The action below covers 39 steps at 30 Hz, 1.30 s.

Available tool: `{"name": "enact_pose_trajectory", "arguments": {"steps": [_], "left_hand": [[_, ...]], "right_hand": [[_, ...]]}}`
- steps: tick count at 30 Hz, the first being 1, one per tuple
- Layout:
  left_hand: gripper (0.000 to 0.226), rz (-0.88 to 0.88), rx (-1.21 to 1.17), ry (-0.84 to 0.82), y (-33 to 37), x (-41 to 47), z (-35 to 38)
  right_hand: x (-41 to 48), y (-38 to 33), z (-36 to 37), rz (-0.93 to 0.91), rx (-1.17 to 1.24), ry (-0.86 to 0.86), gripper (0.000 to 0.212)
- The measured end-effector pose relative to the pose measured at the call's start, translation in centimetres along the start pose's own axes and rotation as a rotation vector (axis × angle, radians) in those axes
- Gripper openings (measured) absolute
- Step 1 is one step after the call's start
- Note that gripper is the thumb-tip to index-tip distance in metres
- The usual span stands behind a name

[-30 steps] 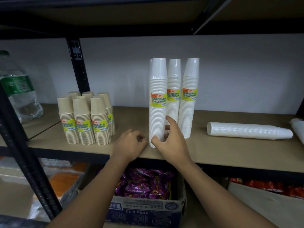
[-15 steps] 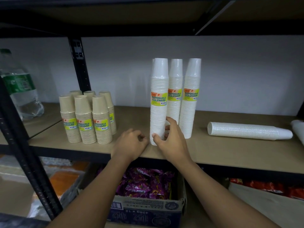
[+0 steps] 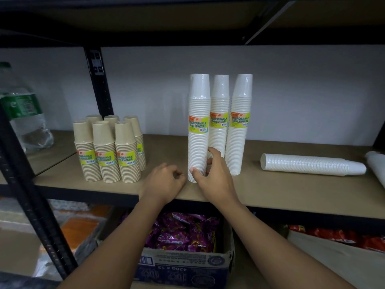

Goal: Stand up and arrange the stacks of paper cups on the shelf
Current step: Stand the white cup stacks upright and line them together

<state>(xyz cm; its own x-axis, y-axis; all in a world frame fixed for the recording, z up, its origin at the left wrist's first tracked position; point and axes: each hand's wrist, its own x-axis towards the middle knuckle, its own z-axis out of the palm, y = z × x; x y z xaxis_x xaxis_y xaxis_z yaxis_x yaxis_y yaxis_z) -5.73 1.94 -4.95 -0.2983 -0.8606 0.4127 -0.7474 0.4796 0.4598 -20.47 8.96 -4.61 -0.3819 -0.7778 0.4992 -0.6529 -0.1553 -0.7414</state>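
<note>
Three tall white cup stacks stand upright at mid shelf. My right hand (image 3: 214, 174) grips the base of the front white stack (image 3: 199, 126), thumb on its near side, fingers curled behind. The other two upright white stacks (image 3: 239, 126) stand just behind and to the right. My left hand (image 3: 164, 182) rests on the shelf (image 3: 281, 190) beside that stack's base, fingers curled, holding nothing. A white stack (image 3: 308, 164) lies on its side to the right. Another lying white stack (image 3: 377, 165) shows at the right edge. Several short brown cup stacks (image 3: 108, 151) stand grouped on the left.
A black upright post (image 3: 98, 80) stands behind the brown stacks. A water bottle (image 3: 23, 117) sits on the neighbouring shelf at far left. Below, a cardboard box (image 3: 183, 265) holds purple snack packets. Red packets (image 3: 337, 236) lie lower right. An upper shelf board hangs overhead.
Both hands stay at the base of the front white stack. The view has shifted slightly; nothing else has visibly moved.
</note>
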Motion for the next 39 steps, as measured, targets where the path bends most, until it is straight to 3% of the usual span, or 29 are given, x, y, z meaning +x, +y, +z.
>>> {"name": "enact_pose_trajectory", "arguments": {"steps": [20, 29, 34, 39], "left_hand": [[0.020, 0.005, -0.014, -0.010, 0.0, 0.0, -0.1], [0.015, 0.146, -0.126, 0.037, 3.4, -3.0, -1.0], [0.011, 0.232, -0.274, -0.007, 10.0, -3.5, -0.5], [0.012, 0.309, -0.310, -0.087, 15.7, -2.7, 2.0]], "right_hand": [[0.0, -0.1, -0.8, 0.068, 0.028, 0.014, 0.078], [-1.9, 1.7, -6.3, 0.193, 0.057, 0.093, 0.017], [-1.8, 3.4, -12.3, 0.289, 0.041, 0.201, 0.014], [-0.6, 5.9, -18.5, 0.411, 0.000, 0.247, 0.025]]}}
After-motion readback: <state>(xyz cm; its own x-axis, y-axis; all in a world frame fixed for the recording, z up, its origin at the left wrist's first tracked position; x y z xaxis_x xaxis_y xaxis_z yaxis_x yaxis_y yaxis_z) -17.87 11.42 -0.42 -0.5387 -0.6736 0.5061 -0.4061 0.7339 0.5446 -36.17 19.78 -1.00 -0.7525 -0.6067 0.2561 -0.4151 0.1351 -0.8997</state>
